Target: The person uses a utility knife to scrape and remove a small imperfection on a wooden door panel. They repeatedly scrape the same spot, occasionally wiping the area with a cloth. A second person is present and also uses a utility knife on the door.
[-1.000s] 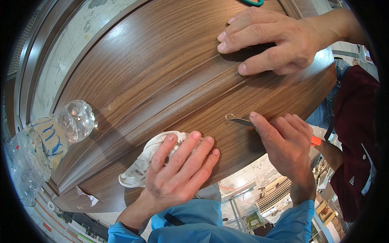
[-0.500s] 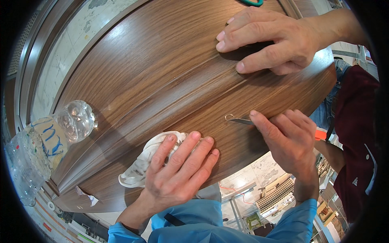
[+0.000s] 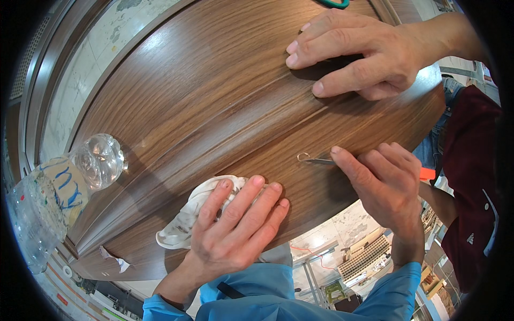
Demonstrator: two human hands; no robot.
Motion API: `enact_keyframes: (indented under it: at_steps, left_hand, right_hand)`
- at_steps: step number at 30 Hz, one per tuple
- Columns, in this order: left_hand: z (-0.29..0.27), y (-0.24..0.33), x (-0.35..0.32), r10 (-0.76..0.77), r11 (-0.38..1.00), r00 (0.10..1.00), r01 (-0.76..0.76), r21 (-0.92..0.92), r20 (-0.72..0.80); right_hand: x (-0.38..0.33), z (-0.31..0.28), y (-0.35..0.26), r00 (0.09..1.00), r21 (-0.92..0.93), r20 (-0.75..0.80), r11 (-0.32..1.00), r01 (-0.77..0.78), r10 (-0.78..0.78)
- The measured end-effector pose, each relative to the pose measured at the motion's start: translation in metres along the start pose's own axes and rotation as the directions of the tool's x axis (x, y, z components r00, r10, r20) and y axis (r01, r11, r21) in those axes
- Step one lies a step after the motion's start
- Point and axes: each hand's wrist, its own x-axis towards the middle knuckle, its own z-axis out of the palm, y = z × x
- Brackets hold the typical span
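Note:
A knife is in my right hand, its thin blade pointing left past my thumb. The orange end of its handle shows behind the hand. At the blade's tip there is a small pale curl, thin like a shaving. Flat on a smudged white cloth lies my left hand, fingers stretched out and slightly apart. Both cloth and knife are over a brown wood-grain panel with a raised moulding running across it.
Another person's hand rests on the panel at the upper right. A clear plastic bottle lies at the left. Near the lower left edge sits a torn white scrap. A green ring-shaped handle shows at the top.
My right hand and the knife have shifted very slightly to the right. My left hand, the cloth and the other person's hand look almost unchanged.

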Motion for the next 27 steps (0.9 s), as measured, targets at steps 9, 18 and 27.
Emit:
enact_keyframes:
  at_steps: [9, 18, 27]
  left_hand:
    - [-0.0026, 0.003, 0.0018, -0.033, 0.999, 0.999, 0.033, 0.033, 0.008]
    - [-0.0036, 0.004, 0.0013, -0.045, 0.997, 0.999, 0.045, 0.056, 0.007]
    - [-0.0053, 0.0046, 0.0002, -0.048, 0.997, 0.999, 0.047, 0.059, 0.009]
  right_hand:
    - [0.0002, -0.0019, 0.0028, 1.0, 0.019, 0.004, 1.0, 0.019, -0.019]
    - [0.0008, -0.0038, 0.0023, 1.0, 0.026, 0.012, 0.999, 0.023, -0.024]
    - [0.0008, -0.0062, 0.0026, 0.999, 0.021, 0.013, 0.999, 0.031, -0.032]
